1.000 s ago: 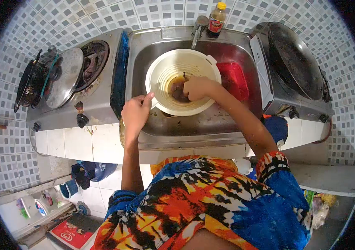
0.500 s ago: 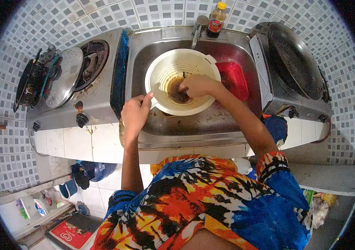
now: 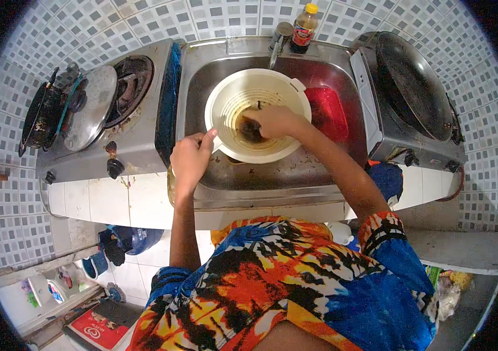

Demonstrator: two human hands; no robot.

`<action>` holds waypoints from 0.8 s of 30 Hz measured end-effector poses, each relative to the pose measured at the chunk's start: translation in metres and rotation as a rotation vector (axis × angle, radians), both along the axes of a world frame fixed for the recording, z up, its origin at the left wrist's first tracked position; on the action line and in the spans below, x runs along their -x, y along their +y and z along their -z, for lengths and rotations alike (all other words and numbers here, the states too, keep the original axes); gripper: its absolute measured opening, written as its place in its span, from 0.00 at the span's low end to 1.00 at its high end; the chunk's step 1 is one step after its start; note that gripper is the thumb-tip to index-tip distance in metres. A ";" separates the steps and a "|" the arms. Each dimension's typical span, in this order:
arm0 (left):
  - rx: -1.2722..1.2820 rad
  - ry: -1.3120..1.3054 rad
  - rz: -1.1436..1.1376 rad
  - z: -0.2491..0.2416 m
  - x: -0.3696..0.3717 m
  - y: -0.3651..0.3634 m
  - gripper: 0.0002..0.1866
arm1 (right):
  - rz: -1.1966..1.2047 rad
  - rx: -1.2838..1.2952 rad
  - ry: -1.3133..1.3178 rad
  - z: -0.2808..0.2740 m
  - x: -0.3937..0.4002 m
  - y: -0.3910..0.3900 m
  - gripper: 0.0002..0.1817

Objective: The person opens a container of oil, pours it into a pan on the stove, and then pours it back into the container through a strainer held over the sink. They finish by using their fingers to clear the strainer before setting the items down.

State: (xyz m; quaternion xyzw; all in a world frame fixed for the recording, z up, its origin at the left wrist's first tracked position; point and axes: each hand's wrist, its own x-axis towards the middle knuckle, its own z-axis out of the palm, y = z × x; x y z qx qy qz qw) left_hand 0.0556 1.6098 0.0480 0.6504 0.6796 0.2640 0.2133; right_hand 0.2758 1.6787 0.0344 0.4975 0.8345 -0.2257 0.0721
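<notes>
A cream plastic bowl (image 3: pixel 220 99) with ridged inner walls sits in the metal sink (image 3: pixel 313 175), under the tap (image 3: pixel 275 52). My left hand (image 3: pixel 190 164) is closed on the handle at its near left side, thumb on top. My right hand (image 3: pixel 275 121) reaches down inside the bowl with curled fingers. Dark brown matter (image 3: pixel 250 133) lies at the bottom, touching those fingertips. What they grip, if anything, is hidden. Just right of the bowl is a red plastic tub (image 3: pixel 331 111), also in the sink.
A yellow-capped bottle (image 3: pixel 304 32) stands behind the sink. To the left is a stove with a pot lid (image 3: pixel 92 108) and a blackened pan (image 3: pixel 41 117). On the right stove leans a large dark wok (image 3: pixel 416 85). Small scraps (image 3: pixel 252 171) dot the sink floor.
My right hand has shifted slightly within the bowl, and more dark matter shows beside its fingers. The bowl has moved a touch right; my left hand keeps its hold.
</notes>
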 end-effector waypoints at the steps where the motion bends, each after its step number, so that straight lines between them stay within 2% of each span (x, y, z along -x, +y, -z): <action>1: 0.010 0.005 0.003 -0.001 0.000 0.000 0.27 | -0.074 0.029 0.021 0.002 0.000 0.000 0.25; 2: 0.009 0.005 0.002 -0.001 0.000 0.001 0.27 | -0.075 0.027 0.020 0.006 0.000 0.003 0.25; 4: 0.009 0.008 -0.003 0.002 0.001 0.001 0.28 | -0.280 0.154 -0.051 0.014 -0.001 0.011 0.28; 5: 0.011 0.008 -0.005 0.003 0.002 0.001 0.28 | -0.282 0.156 -0.052 0.018 -0.004 0.014 0.28; 7: 0.013 0.017 -0.010 0.005 0.002 0.000 0.28 | -0.201 0.039 0.065 0.013 -0.006 0.013 0.30; 11: 0.029 0.015 -0.013 0.004 0.002 0.001 0.28 | -0.050 0.053 0.092 0.007 -0.002 0.006 0.29; 13: 0.001 0.019 0.005 0.002 0.002 0.001 0.28 | -0.306 0.045 0.187 0.021 -0.004 0.005 0.30; 14: 0.000 0.018 0.002 0.002 0.002 0.001 0.28 | -0.309 0.045 0.186 0.026 -0.005 0.011 0.30; 16: 0.020 0.028 0.000 0.003 0.003 0.000 0.28 | -0.453 0.280 0.061 0.026 -0.005 0.024 0.31; 17: 0.022 0.029 -0.001 0.003 0.003 0.000 0.28 | -0.454 0.282 0.062 0.028 -0.007 0.023 0.31; 19: 0.044 0.013 -0.007 0.000 0.002 -0.001 0.28 | -0.292 0.040 0.193 0.023 -0.011 0.018 0.32; 20: 0.043 0.012 -0.004 0.001 0.001 0.000 0.28 | -0.289 0.039 0.193 0.022 -0.010 0.015 0.32; 22: 0.043 -0.002 -0.018 0.003 0.001 0.001 0.26 | -0.017 0.038 0.114 0.000 0.002 0.001 0.30; 24: 0.027 0.018 -0.013 0.001 0.001 0.002 0.26 | -0.083 0.044 0.135 0.005 0.005 0.000 0.30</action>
